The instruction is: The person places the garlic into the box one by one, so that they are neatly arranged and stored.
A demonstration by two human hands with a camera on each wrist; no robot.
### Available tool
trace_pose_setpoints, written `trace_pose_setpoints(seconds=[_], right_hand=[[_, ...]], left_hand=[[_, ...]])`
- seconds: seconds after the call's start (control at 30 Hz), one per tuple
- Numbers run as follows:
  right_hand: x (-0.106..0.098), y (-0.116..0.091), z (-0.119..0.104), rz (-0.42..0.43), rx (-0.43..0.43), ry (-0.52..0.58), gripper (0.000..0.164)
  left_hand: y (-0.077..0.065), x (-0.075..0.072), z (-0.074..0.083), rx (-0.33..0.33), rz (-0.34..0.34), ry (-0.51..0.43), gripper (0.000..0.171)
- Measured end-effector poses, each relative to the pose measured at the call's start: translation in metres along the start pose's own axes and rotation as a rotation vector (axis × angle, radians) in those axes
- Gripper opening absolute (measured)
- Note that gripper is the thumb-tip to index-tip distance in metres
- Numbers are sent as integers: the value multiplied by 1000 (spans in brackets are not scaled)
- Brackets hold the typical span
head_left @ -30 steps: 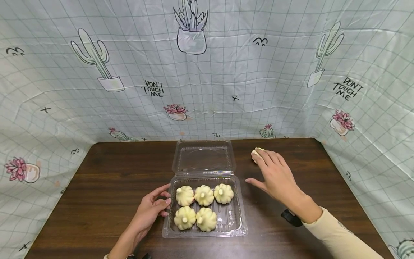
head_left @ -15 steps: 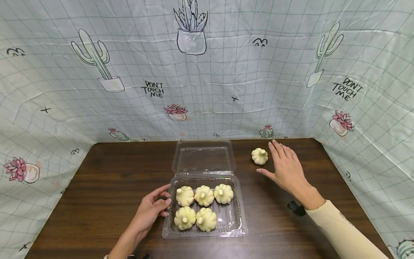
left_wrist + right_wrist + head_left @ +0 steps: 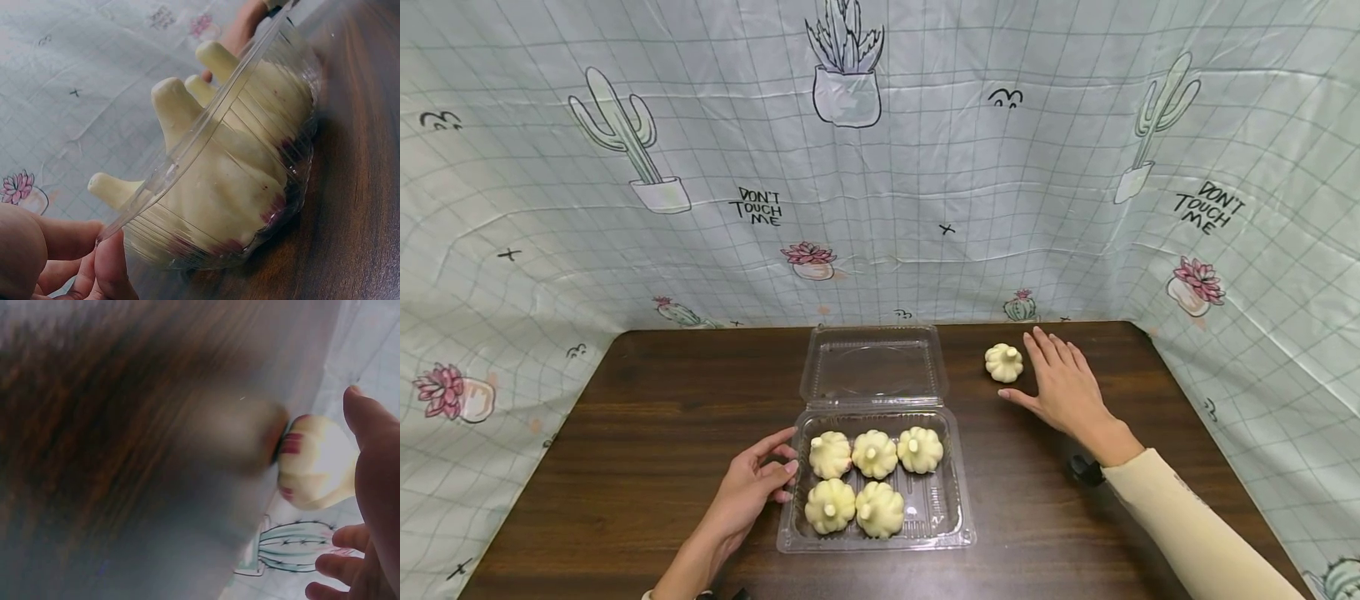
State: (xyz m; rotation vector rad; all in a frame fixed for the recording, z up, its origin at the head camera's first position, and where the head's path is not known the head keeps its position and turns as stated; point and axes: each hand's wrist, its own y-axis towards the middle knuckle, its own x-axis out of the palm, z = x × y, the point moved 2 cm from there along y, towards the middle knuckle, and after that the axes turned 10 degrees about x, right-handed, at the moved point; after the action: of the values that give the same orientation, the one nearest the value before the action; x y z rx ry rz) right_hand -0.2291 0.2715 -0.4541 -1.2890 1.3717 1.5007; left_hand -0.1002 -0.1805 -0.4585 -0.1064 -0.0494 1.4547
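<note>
My left hand (image 3: 743, 492) pinches the left rim of a clear plastic clamshell container (image 3: 958, 533) between thumb and fingers, and the left wrist view shows this rim grip up close. Several pale garlic bulbs (image 3: 880, 509) sit in the container in two rows, stems up. A single garlic bulb (image 3: 1003, 363) stands on the table to the right of the lid, with reddish marks low on its side in the right wrist view. Just right of that bulb is my right hand (image 3: 1063, 387), fingers extended and thumb spread, apart from it and holding nothing.
The container's lid (image 3: 876, 362) lies folded back toward the rear edge of the dark wooden table (image 3: 685, 417). A bare spot shows at the container's front right corner. Behind and beside the table hangs a gridded cactus-print cloth (image 3: 917, 167).
My right hand has come off the single garlic bulb and shifted right, its fingers straightening. The bulb stays on the table. My left hand keeps its place on the container.
</note>
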Motion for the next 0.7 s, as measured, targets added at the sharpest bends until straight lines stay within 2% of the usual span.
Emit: trace_pose_setpoints(seconds=[0.13, 0.37, 0.7], right_hand=[[7, 5, 4, -16, 5, 14, 103], [15, 17, 7, -100, 32, 83, 99], [19, 24, 3, -142, 25, 99, 94]], left_hand=[[0, 0, 0, 0, -9, 4, 58], [2, 1, 2, 2, 10, 12, 56], [1, 1, 1, -10, 15, 13, 56]])
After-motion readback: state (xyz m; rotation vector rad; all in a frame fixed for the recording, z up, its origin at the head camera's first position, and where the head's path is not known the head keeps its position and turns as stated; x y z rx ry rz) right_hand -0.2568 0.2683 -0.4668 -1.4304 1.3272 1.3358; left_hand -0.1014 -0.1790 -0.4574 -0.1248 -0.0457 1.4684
